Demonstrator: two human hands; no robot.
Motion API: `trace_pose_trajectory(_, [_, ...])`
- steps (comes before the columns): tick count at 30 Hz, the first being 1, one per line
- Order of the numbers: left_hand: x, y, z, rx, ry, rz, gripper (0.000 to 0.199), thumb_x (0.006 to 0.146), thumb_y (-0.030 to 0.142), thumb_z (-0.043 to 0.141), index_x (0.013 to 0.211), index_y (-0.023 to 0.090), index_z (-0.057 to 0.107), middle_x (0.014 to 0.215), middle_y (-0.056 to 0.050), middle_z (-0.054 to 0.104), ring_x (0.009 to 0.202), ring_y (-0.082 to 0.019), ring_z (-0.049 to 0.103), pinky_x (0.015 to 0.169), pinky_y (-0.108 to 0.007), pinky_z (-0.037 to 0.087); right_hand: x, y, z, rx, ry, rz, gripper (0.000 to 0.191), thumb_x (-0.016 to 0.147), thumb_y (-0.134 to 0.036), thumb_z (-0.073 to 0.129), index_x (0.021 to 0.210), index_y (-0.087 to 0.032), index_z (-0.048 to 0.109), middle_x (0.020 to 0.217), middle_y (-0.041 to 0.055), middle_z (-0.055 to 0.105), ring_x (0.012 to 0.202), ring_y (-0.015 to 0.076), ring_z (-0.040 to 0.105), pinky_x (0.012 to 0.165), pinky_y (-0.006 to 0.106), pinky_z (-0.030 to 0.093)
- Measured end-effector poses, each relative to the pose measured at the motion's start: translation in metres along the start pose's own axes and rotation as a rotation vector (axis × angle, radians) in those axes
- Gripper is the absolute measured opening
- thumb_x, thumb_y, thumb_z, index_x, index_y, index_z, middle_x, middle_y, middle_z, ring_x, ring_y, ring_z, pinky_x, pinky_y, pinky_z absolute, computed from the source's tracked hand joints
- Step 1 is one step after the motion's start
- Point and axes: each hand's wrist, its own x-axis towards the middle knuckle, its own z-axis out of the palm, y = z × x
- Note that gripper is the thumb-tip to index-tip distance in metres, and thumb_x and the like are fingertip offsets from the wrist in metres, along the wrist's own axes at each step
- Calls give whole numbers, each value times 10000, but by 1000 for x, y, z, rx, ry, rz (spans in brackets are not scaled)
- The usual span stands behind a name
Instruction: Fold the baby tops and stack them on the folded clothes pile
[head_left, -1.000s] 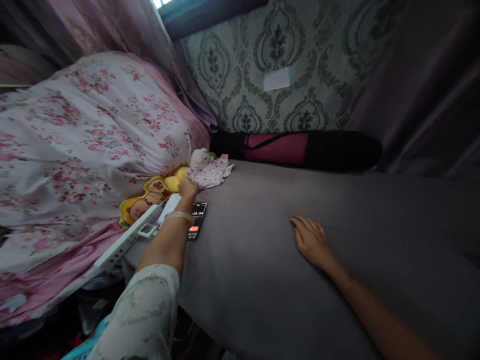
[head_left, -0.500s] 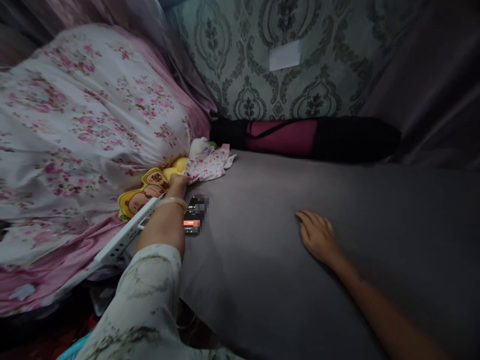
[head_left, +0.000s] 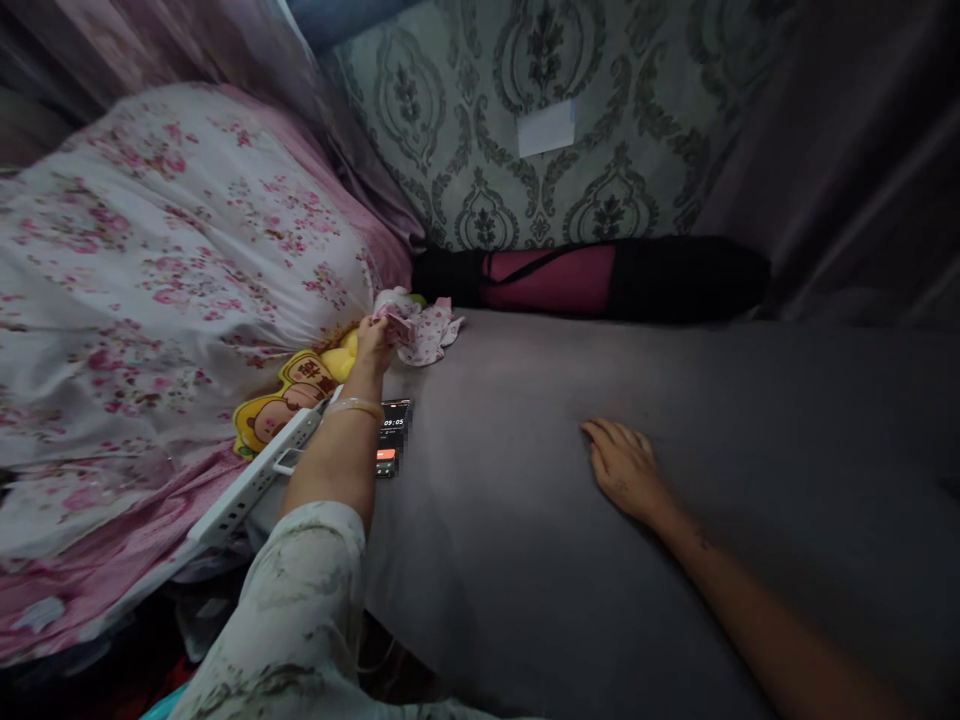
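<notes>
My left hand (head_left: 373, 345) reaches far forward, its fingers closed on the near left edge of a small white cloth with a pink print (head_left: 427, 332), perhaps a garment. That edge is bunched up at my fingertips, while the rest of the cloth lies on the grey sheet (head_left: 510, 420). Just beyond it is a white plush toy (head_left: 396, 297), partly covered. A yellow plush thing (head_left: 341, 355) sits left of my wrist. My right hand (head_left: 621, 468) rests palm down on the sheet, fingers stretched out, holding nothing.
Under my left forearm lie a phone (head_left: 396, 425) with a lit timer and a white power strip (head_left: 255, 478). A yellow cartoon cushion (head_left: 281, 405) and floral bedding (head_left: 172, 270) are at the left. Along the wall stretches a black and maroon long bag (head_left: 555, 280).
My left hand has moved slightly forward and right, and the cloth's near edge is now gathered up in its fingers. My right hand stays flat on the sheet. The view has shifted a little.
</notes>
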Motion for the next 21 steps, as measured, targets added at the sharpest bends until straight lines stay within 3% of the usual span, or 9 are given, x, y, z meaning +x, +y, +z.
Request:
trace_pose_trajectory(4, [-15,39,32,-448,-136,65,105,796,244,603,854,174,551,791,1,648,792,-120,620,744,-235,492,-2,-3,-3,0,9,4,435,918,-227,320,1252,-204,598,1273,107,584,1176,273,504,1004,472,362])
trace_pose_trajectory(10, [-80,95,73,-650,-498,104,134,762,224,650,871,167,597,774,19,624,730,-101,596,707,-221,487,0,-1,-8,175,56,2,375,921,-239,359,1204,-205,603,1236,98,610,1160,244,536,1005,448,388])
trace_pose_trajectory(13, [-124,118,89,-593,-713,148,226,710,228,709,909,165,623,776,30,618,686,-89,585,650,-199,478,11,-2,-31,413,236,101,341,935,-301,390,1196,-195,584,1184,111,629,1115,226,574,970,413,444])
trace_pose_trajectory(16, [-168,139,97,-445,-912,230,227,723,290,721,905,175,649,753,24,623,651,-89,575,583,-185,456,22,-10,-67,552,460,183,381,916,-391,477,1249,-212,530,1240,122,587,1151,239,554,989,433,446])
trace_pose_trajectory(21, [-224,174,95,-274,-1157,456,226,773,368,701,905,187,675,743,16,626,636,-89,574,550,-187,440,31,-22,-111,760,538,124,525,853,-488,590,1315,-285,442,1313,92,532,1203,234,518,995,438,450])
